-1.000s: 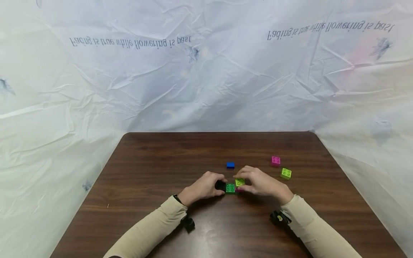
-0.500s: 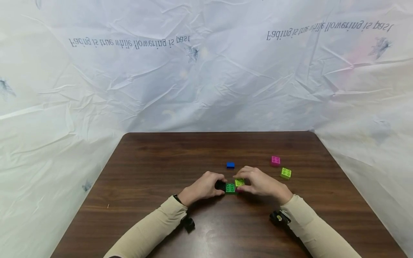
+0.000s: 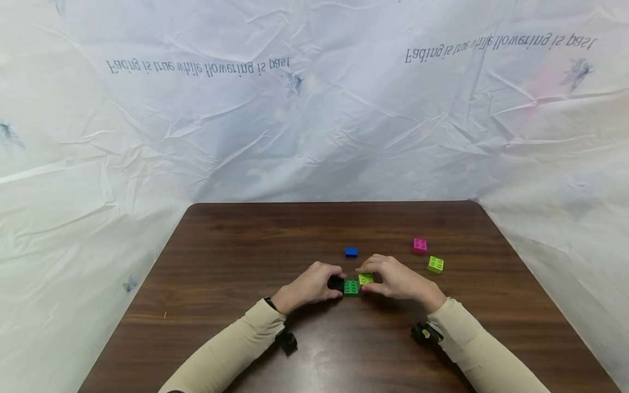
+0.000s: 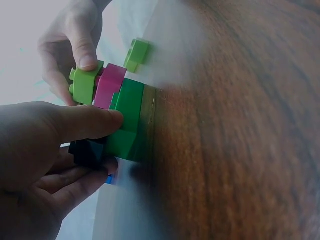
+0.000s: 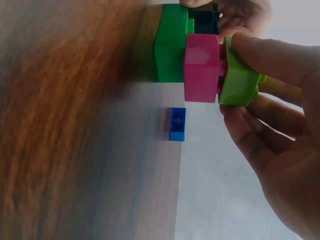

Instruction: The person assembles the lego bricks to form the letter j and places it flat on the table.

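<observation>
Left hand clamps black brick atop green brick, left end. Right hand pinches lime brick, tilted over pink brick on green brick's right. Beyond green brick: blue brick; farther right, loose pink and loose lime. Beneath it, dark wood-grain table; beyond, creased pale sheeting.

The head view looks forward and down from above the worktop, reaching the printed sheet behind it. The two wrist views look in low and close from opposite sides, each turned so the worktop stands on edge, and share the green brick and a pink brick.
</observation>
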`<state>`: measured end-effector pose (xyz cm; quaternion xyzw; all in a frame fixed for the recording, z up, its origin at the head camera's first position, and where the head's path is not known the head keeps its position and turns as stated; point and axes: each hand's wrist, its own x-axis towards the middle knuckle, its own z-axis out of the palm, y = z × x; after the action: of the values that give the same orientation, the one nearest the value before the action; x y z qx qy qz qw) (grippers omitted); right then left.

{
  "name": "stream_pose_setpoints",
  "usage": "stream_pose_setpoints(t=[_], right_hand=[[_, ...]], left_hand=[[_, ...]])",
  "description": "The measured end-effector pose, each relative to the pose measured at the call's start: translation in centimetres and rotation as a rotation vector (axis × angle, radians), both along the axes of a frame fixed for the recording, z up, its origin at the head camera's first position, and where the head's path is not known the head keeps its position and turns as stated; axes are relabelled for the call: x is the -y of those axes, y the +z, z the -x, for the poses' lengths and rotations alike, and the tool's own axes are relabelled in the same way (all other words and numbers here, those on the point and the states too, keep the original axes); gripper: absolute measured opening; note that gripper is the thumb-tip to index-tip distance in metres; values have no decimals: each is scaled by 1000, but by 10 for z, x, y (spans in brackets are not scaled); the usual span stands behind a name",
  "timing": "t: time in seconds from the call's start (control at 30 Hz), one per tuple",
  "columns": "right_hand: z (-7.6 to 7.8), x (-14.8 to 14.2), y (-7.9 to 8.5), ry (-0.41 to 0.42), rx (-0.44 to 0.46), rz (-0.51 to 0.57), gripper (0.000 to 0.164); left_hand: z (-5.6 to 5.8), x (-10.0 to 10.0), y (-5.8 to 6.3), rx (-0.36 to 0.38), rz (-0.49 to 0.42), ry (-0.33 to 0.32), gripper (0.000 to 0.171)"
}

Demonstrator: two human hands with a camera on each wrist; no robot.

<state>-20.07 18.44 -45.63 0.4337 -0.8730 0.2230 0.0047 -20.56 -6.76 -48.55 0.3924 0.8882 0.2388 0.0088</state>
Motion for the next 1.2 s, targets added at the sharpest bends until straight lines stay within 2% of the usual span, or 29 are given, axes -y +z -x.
stream_pose_setpoints(t=[0.43, 0.77, 1.2], right_hand=[[0, -2, -2, -19, 5, 4, 34], [-2, 0, -4, 19, -46, 40, 32], [-2, -1, -7, 6, -35, 41, 32]], left_hand=[[0, -1, 0, 8, -2, 6, 28], [-2, -1, 2, 17, 26, 18, 29], [-3, -3, 0, 9, 17, 16, 28]])
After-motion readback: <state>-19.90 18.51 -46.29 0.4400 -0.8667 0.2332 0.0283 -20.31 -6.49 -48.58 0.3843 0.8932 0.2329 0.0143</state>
